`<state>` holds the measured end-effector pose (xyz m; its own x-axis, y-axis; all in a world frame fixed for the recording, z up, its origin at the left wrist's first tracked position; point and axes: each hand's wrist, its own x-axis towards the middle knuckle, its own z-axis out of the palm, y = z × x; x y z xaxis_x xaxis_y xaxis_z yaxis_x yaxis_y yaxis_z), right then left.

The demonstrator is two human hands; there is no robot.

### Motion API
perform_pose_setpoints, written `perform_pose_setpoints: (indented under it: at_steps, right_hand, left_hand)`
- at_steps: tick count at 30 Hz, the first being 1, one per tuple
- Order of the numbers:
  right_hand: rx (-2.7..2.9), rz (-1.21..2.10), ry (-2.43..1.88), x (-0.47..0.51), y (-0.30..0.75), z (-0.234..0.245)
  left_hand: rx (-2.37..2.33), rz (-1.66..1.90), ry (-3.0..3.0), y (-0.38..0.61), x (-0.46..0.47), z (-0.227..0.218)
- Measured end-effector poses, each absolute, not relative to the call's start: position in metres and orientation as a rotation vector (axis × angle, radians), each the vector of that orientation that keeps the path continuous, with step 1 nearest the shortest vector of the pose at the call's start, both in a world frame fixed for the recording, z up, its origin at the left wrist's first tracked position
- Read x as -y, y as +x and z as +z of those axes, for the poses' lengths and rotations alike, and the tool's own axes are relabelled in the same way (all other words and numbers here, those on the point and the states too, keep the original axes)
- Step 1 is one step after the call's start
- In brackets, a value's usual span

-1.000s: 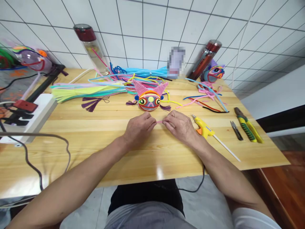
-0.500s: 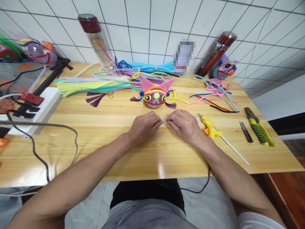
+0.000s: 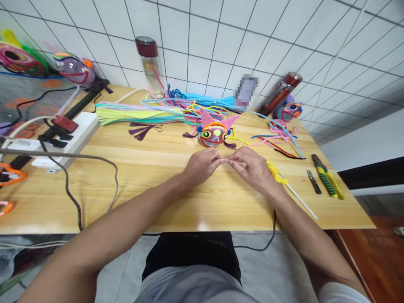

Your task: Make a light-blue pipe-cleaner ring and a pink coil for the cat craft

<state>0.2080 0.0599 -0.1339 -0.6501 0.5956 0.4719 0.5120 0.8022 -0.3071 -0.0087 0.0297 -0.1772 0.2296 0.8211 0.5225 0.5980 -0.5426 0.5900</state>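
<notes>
Near the middle of the table, my left hand (image 3: 203, 166) and my right hand (image 3: 251, 168) meet almost fingertip to fingertip. Both pinch a thin pink pipe cleaner (image 3: 226, 160), of which only a short bit shows; the rest is hidden by the fingers. Just behind them sits a decorated mask-like head (image 3: 213, 134) with pink pipe-cleaner ears, round eyes and dark purple tassels at its sides. A yellow glue gun (image 3: 276, 171) with a white glue stick lies right beside my right hand, partly covered by it.
Bundles of coloured pipe cleaners (image 3: 142, 113) and a purple tassel (image 3: 142, 131) lie at the back. Pliers (image 3: 326, 176) and small snips (image 3: 314, 182) rest on the right. A power strip (image 3: 74, 136) with cables stands left; a glass bottle (image 3: 151, 71) and red flask (image 3: 280, 94) stand by the wall.
The head camera's view has shifted, so the table's contents sit differently in the picture. My fingertips have come closer together, and less of the pink pipe cleaner shows between them.
</notes>
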Motion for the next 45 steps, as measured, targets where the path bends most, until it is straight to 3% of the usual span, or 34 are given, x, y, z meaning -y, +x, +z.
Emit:
perform_pose_setpoints:
  at_steps: [8, 18, 31, 45]
  right_hand:
    - [2.47, 0.111, -0.814, -0.061, 0.196, -0.114]
    - [2.566, -0.237, -0.854, -0.083, 0.203, -0.154]
    - [2.577, -0.19, -0.797, -0.072, 0.197, -0.157]
    - [2.327, 0.239, -0.918, -0.065, 0.192, -0.158]
  left_hand:
    - [-1.296, 1.342, 2.118, -0.01, -0.031, -0.173]
    - [-1.365, 1.201, 2.176, -0.011, -0.038, -0.186]
    - [-1.39, 0.922, 2.084, -0.015, -0.036, -0.176]
    - [-1.268, 1.101, 1.591, -0.012, -0.032, -0.164]
